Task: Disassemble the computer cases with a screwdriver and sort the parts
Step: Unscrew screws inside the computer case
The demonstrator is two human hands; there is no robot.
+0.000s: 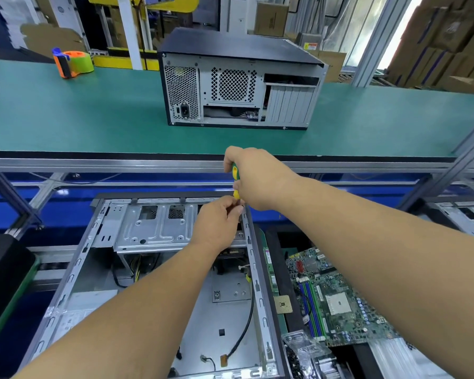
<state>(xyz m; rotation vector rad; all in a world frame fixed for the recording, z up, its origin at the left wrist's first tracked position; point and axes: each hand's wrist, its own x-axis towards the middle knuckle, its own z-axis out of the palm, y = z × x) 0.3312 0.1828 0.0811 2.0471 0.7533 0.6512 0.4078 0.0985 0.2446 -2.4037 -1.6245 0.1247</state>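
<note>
Right hand [253,177] grips screwdriver [235,176]; left hand [216,224] fingers pinch its tip, labels unreadable

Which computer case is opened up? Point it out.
The near case, lying under both hands: its side panel is off, showing the bare metal interior and loose cables. The black case on the green belt is closed, showing only its rear panel.

Electronics workshop, conveyor belt [66,113], stacked cartons [449,36]
</note>
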